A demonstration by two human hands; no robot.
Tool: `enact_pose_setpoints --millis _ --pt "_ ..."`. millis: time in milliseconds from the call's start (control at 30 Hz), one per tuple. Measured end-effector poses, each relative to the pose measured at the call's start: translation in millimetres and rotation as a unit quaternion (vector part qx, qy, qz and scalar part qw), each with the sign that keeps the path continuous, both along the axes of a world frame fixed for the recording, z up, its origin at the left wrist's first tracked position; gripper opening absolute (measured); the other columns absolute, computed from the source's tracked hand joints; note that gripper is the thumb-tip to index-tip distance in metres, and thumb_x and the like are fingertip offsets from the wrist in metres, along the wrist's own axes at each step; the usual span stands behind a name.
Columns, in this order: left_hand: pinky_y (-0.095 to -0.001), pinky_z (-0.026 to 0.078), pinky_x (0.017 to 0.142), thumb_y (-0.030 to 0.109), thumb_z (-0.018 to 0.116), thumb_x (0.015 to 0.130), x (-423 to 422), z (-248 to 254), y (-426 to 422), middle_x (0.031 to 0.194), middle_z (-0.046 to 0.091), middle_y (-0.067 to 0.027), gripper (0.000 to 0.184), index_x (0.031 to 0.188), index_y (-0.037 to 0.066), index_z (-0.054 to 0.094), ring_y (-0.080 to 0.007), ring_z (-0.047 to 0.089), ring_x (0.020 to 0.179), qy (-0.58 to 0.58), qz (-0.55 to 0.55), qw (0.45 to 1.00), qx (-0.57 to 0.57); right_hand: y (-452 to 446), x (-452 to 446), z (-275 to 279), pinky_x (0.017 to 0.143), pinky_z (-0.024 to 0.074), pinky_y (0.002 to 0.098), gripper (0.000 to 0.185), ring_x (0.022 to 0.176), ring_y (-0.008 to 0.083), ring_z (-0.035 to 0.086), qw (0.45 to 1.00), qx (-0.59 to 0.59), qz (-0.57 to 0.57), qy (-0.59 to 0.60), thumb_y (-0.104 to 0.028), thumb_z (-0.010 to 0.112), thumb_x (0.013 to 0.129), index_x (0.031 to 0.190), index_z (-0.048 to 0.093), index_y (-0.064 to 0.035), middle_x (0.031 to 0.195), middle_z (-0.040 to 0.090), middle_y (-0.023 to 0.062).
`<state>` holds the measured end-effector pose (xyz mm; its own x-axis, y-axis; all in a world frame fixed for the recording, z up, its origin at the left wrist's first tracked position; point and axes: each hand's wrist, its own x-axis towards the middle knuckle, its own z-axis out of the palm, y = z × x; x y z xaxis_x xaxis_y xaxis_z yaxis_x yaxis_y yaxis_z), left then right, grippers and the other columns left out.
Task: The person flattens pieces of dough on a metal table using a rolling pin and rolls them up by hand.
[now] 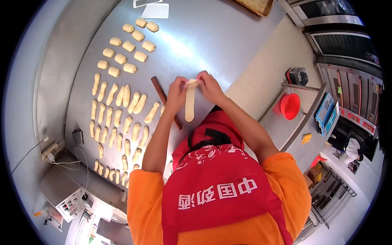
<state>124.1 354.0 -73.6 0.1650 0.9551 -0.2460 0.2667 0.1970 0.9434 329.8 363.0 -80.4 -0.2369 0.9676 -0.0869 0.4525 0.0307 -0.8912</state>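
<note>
"Strip of pale flattened dough (190, 104), long and narrow with a rounded near end: where does it lie?"

"Between the left hand (177, 90) and the right hand (209, 86), gripped at its far end. The rest of it runs back toward the red cloth apron (220, 168), well inside the two arms."

"How open are the hands?"

"Nearly closed, both of them. Thumbs and fingers pinch the strip's far end, one hand at each side of it."

"Does the rounded end touch the grey metal tabletop (228, 45)?"

"From above, I can't tell."

"And beside the left hand?"

"A slim brown wooden rolling pin (158, 89), lying aslant on the tabletop. The bare left forearm (161, 134) passes over it and hides part of it."

"Where's the other dough?"

"Off to the left. Short, plump, cream-coloured dough rolls (128, 46) sit in slanting rows on the far side. Nearer, long, thin, cream-coloured dough pieces (112, 94) lie in rows, a few partly hidden by that forearm."
</note>
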Motion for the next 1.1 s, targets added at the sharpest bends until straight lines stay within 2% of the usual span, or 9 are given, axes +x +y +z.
enact_pose_setpoints --millis 133,167,267,400,600,733,900,1000,1100 --pt "-0.0298 0.054 0.091 0.003 0.065 0.106 -9.3 53.0 -49.4 0.107 0.069 -0.0049 0.012 0.118 0.002 0.062 -0.0153 0.067 0.096 -0.102 -0.026 0.994 -0.016 -35.9 3.4 92.0 0.077 0.0524 0.0373 0.013 0.082 0.0235 0.066 0.995 -0.078 0.051 0.024 -0.005 0.06 0.108 0.119 0.055 -0.0039 0.09 0.067 0.0112" --pt "-0.0291 0.054 0.091 0.003 0.064 0.107 -12.3 68.3 -58.6 0.108 0.069 -0.0039 0.013 0.119 0.001 0.062 -0.0136 0.067 0.097 -0.128 -0.029 0.991 -0.023 -42.1 7.3 109.5 0.079 0.0538 0.036 0.025 0.084 0.0218 0.068 0.991 -0.111 0.061 0.05 -0.005 0.061 0.107 0.132 0.06 -0.0046 0.09 0.069 0.0113" --pt "-0.027 0.054 0.09 0.003 0.066 0.107 -22.4 110.6 -63.8 0.108 0.069 -0.003 0.015 0.121 0.001 0.062 -0.0105 0.066 0.099 -0.171 -0.051 0.983 -0.036 -50.9 8.4 160.7 0.085 0.0565 0.0356 0.035 0.093 0.0236 0.074 0.988 -0.111 0.067 0.081 -0.006 0.063 0.106 0.14 0.065 -0.0061 0.101 0.076 0.0162" --pt "-0.0291 0.054 0.094 0.002 0.07 0.103 -24.2 155.0 -52.6 0.099 0.072 -0.0029 0.022 0.125 0.002 0.067 -0.0102 0.069 0.095 -0.191 -0.036 0.981 0.0 -48.8 7.4 185.8 0.085 0.0573 0.0336 0.032 0.091 0.021 0.074 0.993 0.022 0.086 0.075 -0.005 0.065 0.104 0.136 0.073 -0.0081 0.104 0.078 0.0137" --pt "-0.0271 0.053 0.09 0.006 0.071 0.105 -36.3 219.8 -12.6 0.097 0.074 -0.0009 0.039 0.143 0.003 0.063 -0.0082 0.067 0.095 -0.086 -0.063 0.984 0.146 -16.5 -4.6 239.5 0.083 0.0579 0.0345 0.024 0.09 0.022 0.075 0.988 0.123 0.066 0.072 -0.008 0.066 0.105 0.128 0.075 -0.0069 0.102 0.079 0.0134" --pt "-0.0271 0.054 0.092 0.011 0.077 0.102 -39.0 235.2 13.7 0.103 0.078 -0.0019 0.025 0.124 0.002 0.077 -0.0093 0.069 0.099 -0.021 -0.034 0.983 0.177 9.1 -9.3 254.1 0.08 0.0575 0.0375 0.016 0.089 0.03 0.076 0.981 0.185 0.059 0.012 -0.013 0.067 0.105 0.118 0.072 -0.0067 0.101 0.079 0.0117" --pt "-0.0355 0.055 0.096 0.01 0.08 0.096 -30.3 163.7 15.5 0.111 0.081 -0.0111 0.019 0.114 0.005 0.081 -0.0247 0.074 0.104 0.1 0.008 0.931 0.351 3.5 -8.8 203.8 0.076 0.0534 0.0499 0.013 0.084 0.0392 0.07 0.96 0.263 0.04 -0.083 -0.013 0.066 0.103 0.115 0.07 -0.0081 0.091 0.074 0.0142" --pt "-0.0469 0.047 0.112 0.01 0.077 0.095 -11.9 86.0 -18.0 0.115 0.08 -0.0121 0.022 0.117 0.009 0.081 -0.0312 0.07 0.119 0.167 0.028 0.916 0.364 -24.2 -4.2 119.1 0.09 0.0537 0.0501 0.021 0.1 0.0393 0.071 0.955 0.28 0.02 -0.097 -0.012 0.066 0.103 0.122 0.07 -0.0049 0.105 0.077 0.0169" --pt "-0.056 0.044 0.115 0.011 0.069 0.097 -6.0 -1.6 -76.7 0.125 0.077 -0.0136 0.03 0.126 0.005 0.076 -0.0369 0.065 0.127 0.322 -0.107 0.866 0.366 -82.6 8.4 -0.7 0.106 0.0499 0.0511 0.033 0.122 0.0401 0.067 0.948 0.256 0.048 -0.181 -0.008 0.065 0.099 0.131 0.068 -0.0008 0.132 0.071 0.0217"
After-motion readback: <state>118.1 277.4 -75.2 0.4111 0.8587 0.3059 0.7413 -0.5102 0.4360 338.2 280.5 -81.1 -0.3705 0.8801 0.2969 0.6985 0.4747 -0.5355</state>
